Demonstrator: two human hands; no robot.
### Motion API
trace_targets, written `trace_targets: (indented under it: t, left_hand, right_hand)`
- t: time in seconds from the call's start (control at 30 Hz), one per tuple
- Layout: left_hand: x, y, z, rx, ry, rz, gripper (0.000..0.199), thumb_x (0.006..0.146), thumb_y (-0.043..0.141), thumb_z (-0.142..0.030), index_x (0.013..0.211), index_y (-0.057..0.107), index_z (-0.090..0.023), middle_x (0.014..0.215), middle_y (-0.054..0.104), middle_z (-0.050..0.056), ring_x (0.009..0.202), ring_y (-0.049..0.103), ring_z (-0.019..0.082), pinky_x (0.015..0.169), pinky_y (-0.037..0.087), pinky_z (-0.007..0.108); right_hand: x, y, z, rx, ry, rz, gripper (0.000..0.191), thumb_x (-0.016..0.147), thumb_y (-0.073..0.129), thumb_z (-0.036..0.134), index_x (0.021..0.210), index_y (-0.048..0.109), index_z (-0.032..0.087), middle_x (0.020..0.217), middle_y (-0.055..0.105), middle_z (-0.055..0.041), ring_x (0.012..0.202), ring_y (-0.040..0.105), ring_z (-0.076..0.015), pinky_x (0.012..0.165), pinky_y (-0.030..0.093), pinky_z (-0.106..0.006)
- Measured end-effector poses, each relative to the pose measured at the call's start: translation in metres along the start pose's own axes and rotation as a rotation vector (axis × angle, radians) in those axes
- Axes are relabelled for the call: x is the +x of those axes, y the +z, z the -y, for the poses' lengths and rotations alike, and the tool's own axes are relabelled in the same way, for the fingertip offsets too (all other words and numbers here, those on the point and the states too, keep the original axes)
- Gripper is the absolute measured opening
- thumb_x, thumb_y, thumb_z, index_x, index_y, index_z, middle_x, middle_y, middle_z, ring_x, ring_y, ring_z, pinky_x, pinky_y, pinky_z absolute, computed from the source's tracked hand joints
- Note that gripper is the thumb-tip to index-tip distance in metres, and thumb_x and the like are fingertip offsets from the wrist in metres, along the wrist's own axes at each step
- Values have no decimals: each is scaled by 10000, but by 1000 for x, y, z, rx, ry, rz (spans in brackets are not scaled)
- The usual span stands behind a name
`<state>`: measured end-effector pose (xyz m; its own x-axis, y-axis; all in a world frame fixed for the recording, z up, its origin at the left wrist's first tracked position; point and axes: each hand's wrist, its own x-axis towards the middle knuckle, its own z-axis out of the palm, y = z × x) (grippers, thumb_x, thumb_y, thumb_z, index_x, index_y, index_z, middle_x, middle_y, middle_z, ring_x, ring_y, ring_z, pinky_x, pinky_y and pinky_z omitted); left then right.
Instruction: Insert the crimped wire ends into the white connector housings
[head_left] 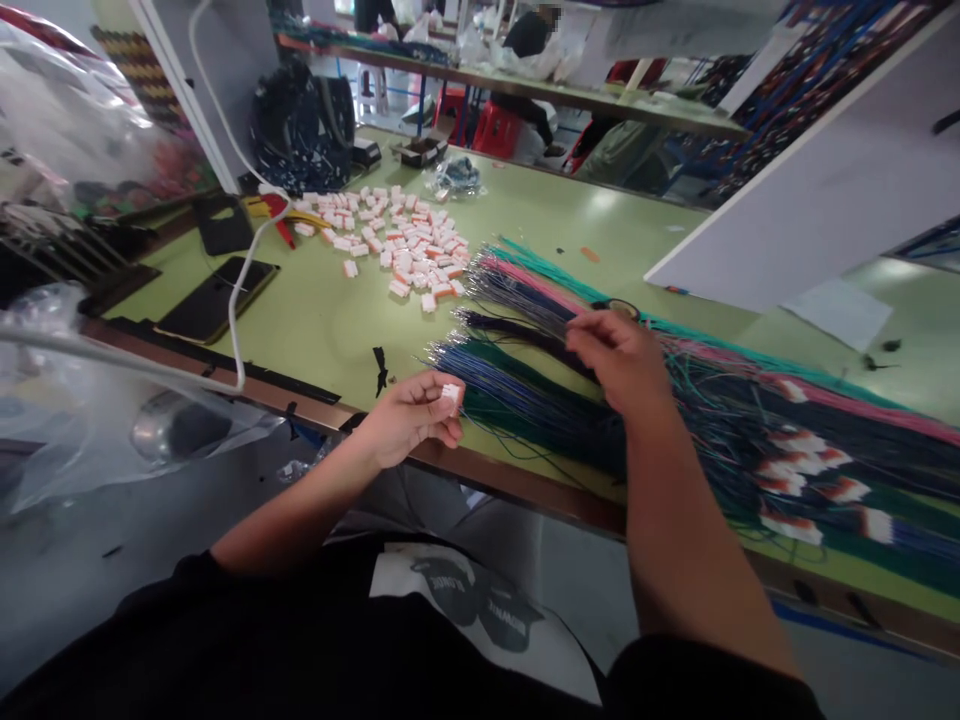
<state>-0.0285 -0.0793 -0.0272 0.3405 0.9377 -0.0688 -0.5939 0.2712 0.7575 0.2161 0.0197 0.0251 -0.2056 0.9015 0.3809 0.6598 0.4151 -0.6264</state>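
Near the table's front edge my left hand (412, 415) is closed on a small white and orange connector (452, 394), pinched between thumb and fingers. Thin dark wires (499, 432) trail from it to the right. Above the wire bundles my right hand (619, 360) has its thumb and fingers pinched together beside the dark wires (536, 305); whatever lies between the fingertips is too small to tell. Blue wires (517, 385) with bare metal tips lie between the hands. Pink wires (532, 278) and green wires (551, 262) run behind them.
A pile of loose connectors (409, 240) spreads over the green table (322, 320). Finished-looking wired connectors (802, 460) rest at right. A phone (217, 300), red-handled pliers (279, 218) and a white cable (238, 310) are at left. A white panel (810, 170) stands behind.
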Motion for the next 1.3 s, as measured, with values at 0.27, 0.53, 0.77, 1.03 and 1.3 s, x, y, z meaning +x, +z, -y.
trace_targets:
  t: [0.27, 0.53, 0.77, 1.03, 1.3]
  left_hand:
    - [3, 2, -4, -54, -36, -46, 242, 671, 729, -140, 864, 586, -129, 627, 616, -26, 520, 631, 99, 498, 532, 185]
    - [4, 2, -6, -71, -61, -50, 247, 657, 722, -111, 874, 604, -128, 612, 620, -18, 509, 628, 103, 495, 520, 182]
    - [3, 4, -7, -43, -76, -66, 242, 673, 699, -110, 890, 596, -136, 600, 616, -16, 513, 622, 107, 500, 516, 194]
    - [3, 3, -4, 3, -65, -92, 232, 682, 702, -136, 892, 604, -143, 606, 602, -17, 519, 606, 101, 510, 503, 201]
    - [3, 10, 3, 135, 74, -156, 234, 691, 718, -194, 876, 581, -152, 608, 596, -45, 502, 600, 79, 493, 491, 182]
  right_hand:
    - [-34, 32, 67, 54, -198, 317, 130, 785, 550, 254, 783, 667, 200, 771, 697, -14, 666, 596, -132, 627, 433, -255]
    - [-42, 47, 63, 118, -259, 386, 157, 803, 488, 190, 723, 623, 195, 726, 649, -11, 662, 567, -115, 611, 404, -226]
    - [-48, 48, 68, -21, -209, 360, 163, 775, 453, 179, 645, 551, 191, 671, 607, -8, 609, 509, -109, 583, 350, -225]
    - [-49, 52, 70, -336, -246, 366, 278, 833, 370, 220, 656, 582, 182, 657, 593, -28, 635, 506, -130, 532, 249, -247]
    - [-51, 54, 73, -394, -195, 413, 289, 843, 350, 236, 662, 569, 181, 659, 583, -30, 605, 472, -129, 527, 213, -259]
